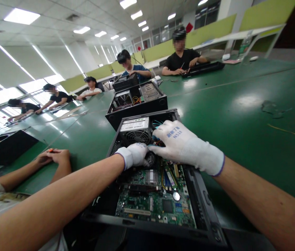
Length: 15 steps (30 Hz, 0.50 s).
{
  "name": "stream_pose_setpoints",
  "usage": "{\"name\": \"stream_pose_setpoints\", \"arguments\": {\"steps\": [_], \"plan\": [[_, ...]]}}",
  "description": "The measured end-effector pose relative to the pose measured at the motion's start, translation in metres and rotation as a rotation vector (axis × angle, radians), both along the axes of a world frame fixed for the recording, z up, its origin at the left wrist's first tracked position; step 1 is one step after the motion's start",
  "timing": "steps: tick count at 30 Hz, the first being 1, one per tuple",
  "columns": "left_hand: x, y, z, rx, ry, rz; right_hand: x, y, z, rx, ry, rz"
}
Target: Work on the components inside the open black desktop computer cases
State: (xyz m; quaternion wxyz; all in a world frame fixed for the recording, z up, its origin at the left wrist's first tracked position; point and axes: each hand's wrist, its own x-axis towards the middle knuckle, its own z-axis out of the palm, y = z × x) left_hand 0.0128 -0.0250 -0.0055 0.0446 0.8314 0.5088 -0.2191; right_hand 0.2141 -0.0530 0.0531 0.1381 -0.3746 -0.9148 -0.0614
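Note:
An open black computer case [207,198] lies in front of me, with its green motherboard [142,202] showing. My left hand [135,155], in a white work glove, is curled over the dark round CPU cooler [151,160]; what its fingertips hold is hidden. From the right comes my right hand [181,141], in a matching glove. Its bent fingers reach among thin coloured wires [158,141] beside the power supply [135,130], its thumb touching or close to the left fingers. Whatever it pinches cannot be made out. A RAM stick [171,177] sits below the right hand.
Beyond my case stands another open computer case [137,101] on the green table [241,101]. To my left are a co-worker's bare hands [54,157] and a dark panel [8,148]. Several people work along the far side. A yellow strand [291,131] lies at right.

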Motion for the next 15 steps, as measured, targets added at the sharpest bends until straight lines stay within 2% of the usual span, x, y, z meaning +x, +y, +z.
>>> {"name": "stream_pose_setpoints", "arguments": {"steps": [5, 15], "plan": [[-0.003, 0.001, -0.0077, -0.01, -0.029, -0.027, -0.0006, 0.001, -0.0012, -0.011, 0.006, -0.007], [-0.0051, -0.0031, -0.0102, 0.003, -0.135, -0.078, 0.0002, 0.0016, 0.0011, -0.121, 0.079, 0.022]]}}
